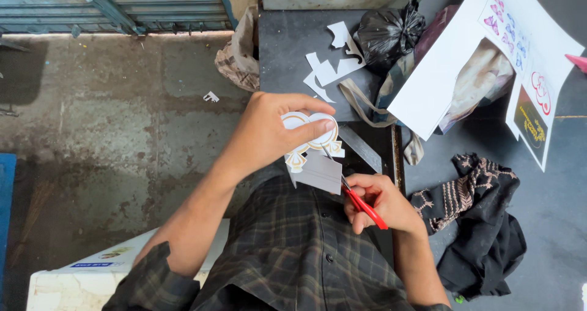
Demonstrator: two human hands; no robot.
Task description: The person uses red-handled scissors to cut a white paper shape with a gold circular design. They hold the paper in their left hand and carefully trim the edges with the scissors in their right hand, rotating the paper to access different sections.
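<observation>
My left hand pinches a white paper cutout printed with gold rings and a bow shape, held over my lap. My right hand grips red-handled scissors; their blades point up-left into the paper's lower edge. A loose flap of white paper hangs below the printed shape. Both forearms come out of dark plaid sleeves.
White paper scraps lie on the dark table ahead, next to a black plastic bag. A large white printed sheet lies to the right. Patterned black cloth sits at right, a white box at lower left.
</observation>
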